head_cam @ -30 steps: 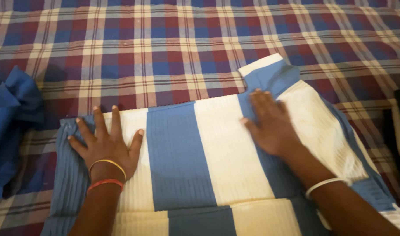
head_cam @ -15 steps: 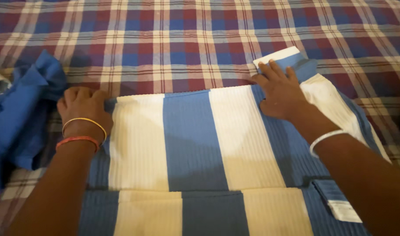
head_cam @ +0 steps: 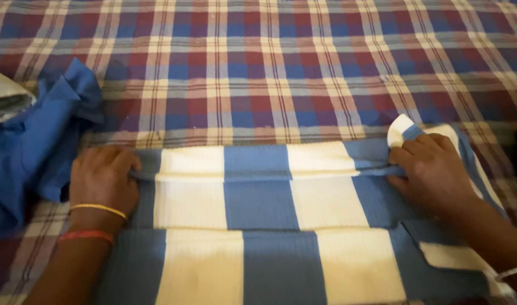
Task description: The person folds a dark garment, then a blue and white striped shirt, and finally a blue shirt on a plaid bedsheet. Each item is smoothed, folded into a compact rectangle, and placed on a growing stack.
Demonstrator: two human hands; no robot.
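A blue and cream striped shirt lies flat on a plaid bedsheet. My left hand grips the shirt's left edge, fingers curled around a raised fold. At the right end of that same fold my right hand pinches the cloth, beside a small turned-up cream corner. The fold runs as a ridge across the shirt between both hands. A cream label patch shows at the lower right of the shirt.
A crumpled dark blue garment lies to the left, close to my left hand. A grey-white object peeks in at the far left edge. Bangles are on both wrists.
Both hands have gone from pressing flat on the shirt to gripping its far edge, and have pulled that edge toward me into a fold. The sleeve at the right is now tucked in.
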